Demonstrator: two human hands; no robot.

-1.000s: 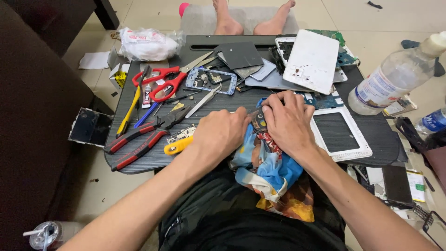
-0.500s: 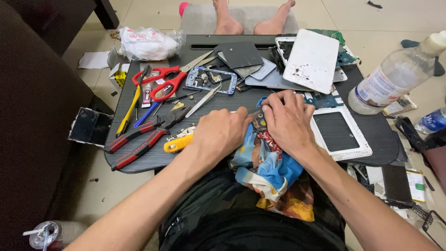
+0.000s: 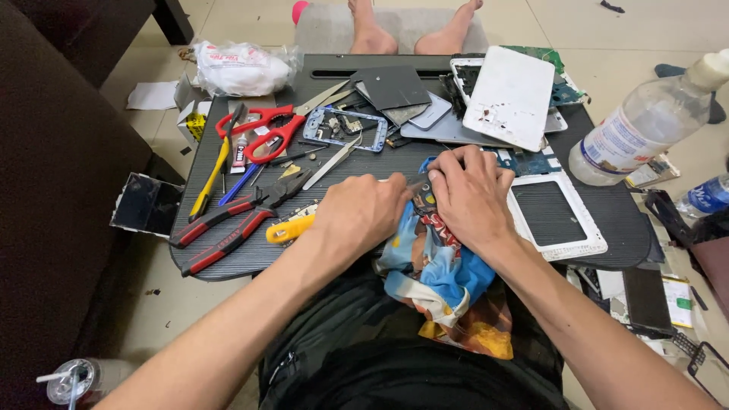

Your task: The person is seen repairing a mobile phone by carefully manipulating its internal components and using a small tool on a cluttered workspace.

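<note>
My left hand [image 3: 358,220] is closed in a fist around a thin metal tool [image 3: 401,181]. The tool's tip points right, toward my right hand [image 3: 472,199]. My right hand presses down on a small dark part [image 3: 422,191] and grips it; most of the part is hidden by the fingers. Under both hands a colourful cloth [image 3: 440,266] hangs from the edge of the black lap table [image 3: 607,205] onto my lap. A yellow tool handle [image 3: 288,230] sticks out just left of my left fist; I cannot tell whether the fist holds it.
Left of the hands lie red-handled pliers [image 3: 228,228], red scissors [image 3: 262,130], tweezers [image 3: 330,162] and a blue phone frame [image 3: 343,129]. A white tablet frame [image 3: 558,216] and white back cover [image 3: 510,97] lie right. A plastic bottle [image 3: 645,125] stands at the right edge. Another person's bare feet [image 3: 410,26] are beyond.
</note>
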